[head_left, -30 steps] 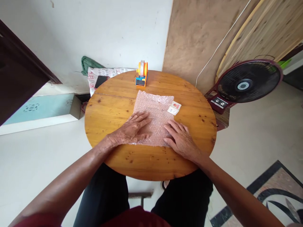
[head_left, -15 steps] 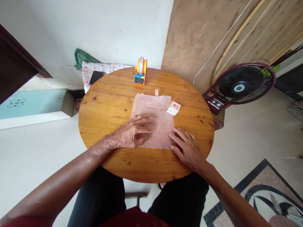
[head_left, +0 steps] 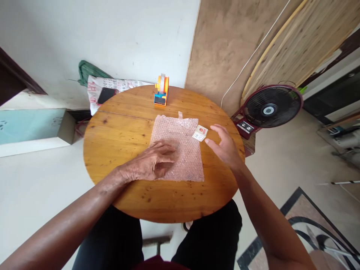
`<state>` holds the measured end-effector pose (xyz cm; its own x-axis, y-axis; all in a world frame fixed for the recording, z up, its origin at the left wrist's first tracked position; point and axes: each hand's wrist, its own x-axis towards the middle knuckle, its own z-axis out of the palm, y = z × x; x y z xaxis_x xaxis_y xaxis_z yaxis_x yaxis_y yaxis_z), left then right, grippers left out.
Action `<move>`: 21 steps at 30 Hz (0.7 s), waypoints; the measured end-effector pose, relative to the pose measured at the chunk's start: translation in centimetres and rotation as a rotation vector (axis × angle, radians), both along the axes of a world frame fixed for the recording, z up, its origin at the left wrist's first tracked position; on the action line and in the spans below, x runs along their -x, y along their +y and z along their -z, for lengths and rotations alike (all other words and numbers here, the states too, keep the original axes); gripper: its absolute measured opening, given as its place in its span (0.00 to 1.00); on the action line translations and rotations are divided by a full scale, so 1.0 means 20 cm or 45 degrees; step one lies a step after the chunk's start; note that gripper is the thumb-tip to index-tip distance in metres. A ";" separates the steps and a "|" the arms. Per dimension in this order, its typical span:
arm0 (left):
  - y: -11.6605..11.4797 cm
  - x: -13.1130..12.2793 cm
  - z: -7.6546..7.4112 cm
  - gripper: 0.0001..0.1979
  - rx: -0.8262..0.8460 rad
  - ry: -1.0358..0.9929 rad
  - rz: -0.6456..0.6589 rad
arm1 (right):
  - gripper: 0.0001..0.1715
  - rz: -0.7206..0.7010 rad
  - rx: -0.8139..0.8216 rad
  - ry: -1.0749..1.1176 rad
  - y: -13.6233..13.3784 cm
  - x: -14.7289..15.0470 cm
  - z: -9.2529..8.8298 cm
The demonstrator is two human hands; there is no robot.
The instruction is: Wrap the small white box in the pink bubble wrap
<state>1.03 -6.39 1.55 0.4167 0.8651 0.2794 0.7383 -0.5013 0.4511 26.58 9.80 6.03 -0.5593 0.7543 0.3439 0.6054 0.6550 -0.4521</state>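
A pink sheet of bubble wrap lies flat on the round wooden table. My left hand rests palm down on its near left part, fingers stretched out. My right hand hovers open above the table, right of the sheet, its fingers apart and empty. Just beyond its fingertips lies a small white card with a red mark, at the sheet's far right corner. A short strip of tape sticks out at the sheet's far edge.
An orange and blue tape dispenser stands at the table's far edge. A dark red floor fan stands right of the table. A printed bag with a phone on it lies behind the table on the left.
My right hand has lifted off the sheet's near right corner and moved forward and right, toward the small card. My left hand stays pressed on the bubble wrap.
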 end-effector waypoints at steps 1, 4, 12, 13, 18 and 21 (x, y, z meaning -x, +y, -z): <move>0.00 0.00 0.00 0.18 -0.004 -0.001 0.002 | 0.31 0.015 0.042 0.007 0.05 0.04 0.02; 0.00 0.00 -0.01 0.18 -0.009 -0.008 -0.002 | 0.40 0.021 0.181 0.018 0.15 0.12 0.10; -0.01 0.00 -0.01 0.19 0.017 -0.008 -0.007 | 0.41 -0.041 0.290 0.154 0.21 0.10 0.33; -0.01 -0.01 -0.01 0.18 0.012 -0.012 -0.011 | 0.40 -0.029 0.287 0.171 0.21 0.10 0.34; -0.01 -0.03 -0.04 0.20 0.037 -0.055 -0.093 | 0.36 -0.003 0.286 0.210 0.20 0.12 0.33; 0.01 -0.03 -0.03 0.22 0.050 -0.013 -0.126 | 0.35 0.022 0.254 0.186 0.19 0.13 0.31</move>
